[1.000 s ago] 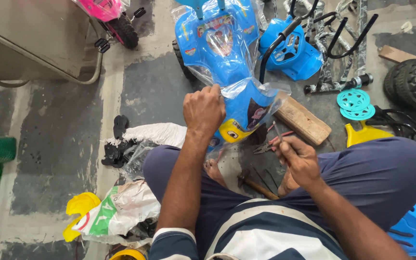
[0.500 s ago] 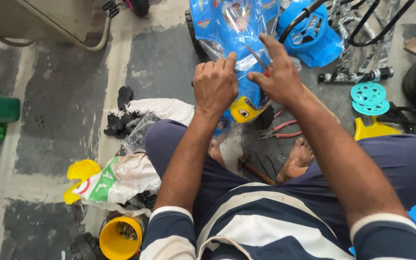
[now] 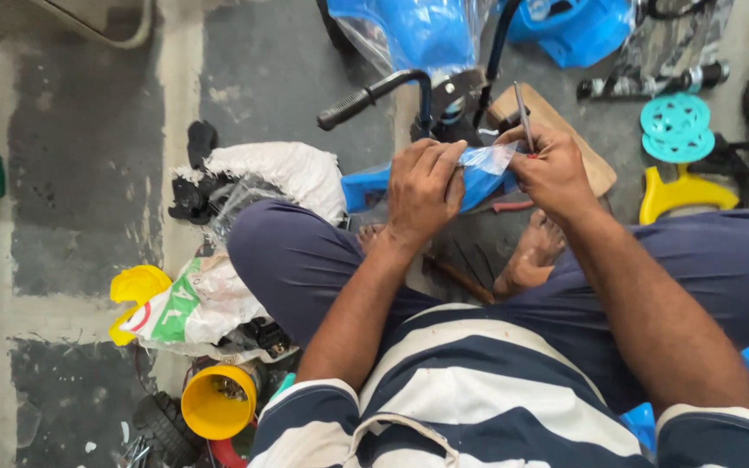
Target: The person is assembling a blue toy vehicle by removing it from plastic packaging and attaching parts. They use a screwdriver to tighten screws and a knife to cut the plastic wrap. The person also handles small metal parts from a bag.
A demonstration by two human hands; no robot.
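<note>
He sits cross-legged on a patchy grey concrete floor [image 3: 71,173]. His left hand [image 3: 424,186] pinches the clear plastic wrap [image 3: 489,159] on a blue toy-car part [image 3: 470,184] above his feet; his right hand [image 3: 552,169] grips thin pliers [image 3: 523,117] there. Teal wheels [image 3: 674,126] lie nearby.

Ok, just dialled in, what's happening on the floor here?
A person sits cross-legged on a concrete floor with a blue plastic toy part wrapped in clear film. The left hand grips the wrapped part, while the right hand pinches the film and holds a thin metal tool upright. A black handlebar, teal wheels and a yellow cup lie around.
</note>
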